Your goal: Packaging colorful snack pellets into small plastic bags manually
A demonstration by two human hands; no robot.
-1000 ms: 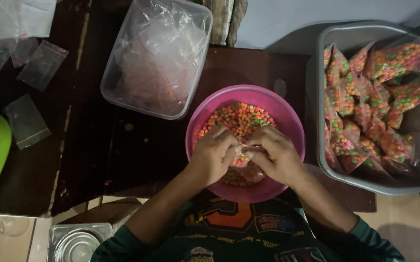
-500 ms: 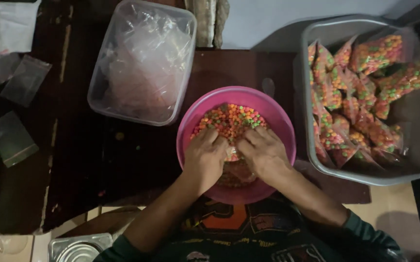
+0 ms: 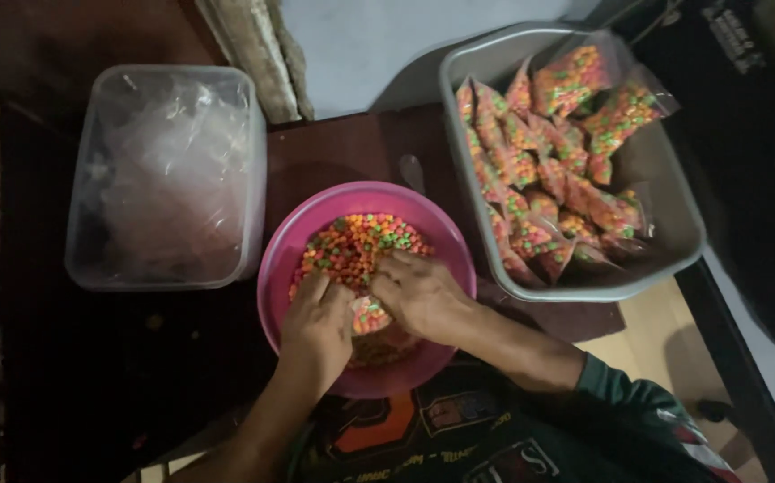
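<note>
- The left hand (image 3: pixel 318 324) and the right hand (image 3: pixel 421 293) are both inside a pink bowl (image 3: pixel 282 259) that sits on a dark wooden table (image 3: pixel 137 358) directly in front of the person; the bowl holds small round candies (image 3: pixel 361 243) in orange, green, yellow and pink.
- Between the two hands is a small clear bag (image 3: pixel 369 315) partly filled with the same candies; it lies at about the centre of the bowl, over the loose heap; the left hand's fingers curl against it from 8 o'clock and the right hand's fingers close on it from 2 o'clock, so both hands pinch the bag.
- At 10 o'clock from the bowl stands a clear plastic tub (image 3: pixel 253 179) holding empty clear bags (image 3: pixel 168 179); tub and bowl are just beside each other.
- At 2 o'clock from the bowl is a grey tray (image 3: pixel 665 179) packed with filled candy bags (image 3: pixel 549 188); its near corner is close to the bowl's rim, though whether they touch cannot be told.
- The person wears a dark green long sleeve (image 3: pixel 629 402) on the right arm.
</note>
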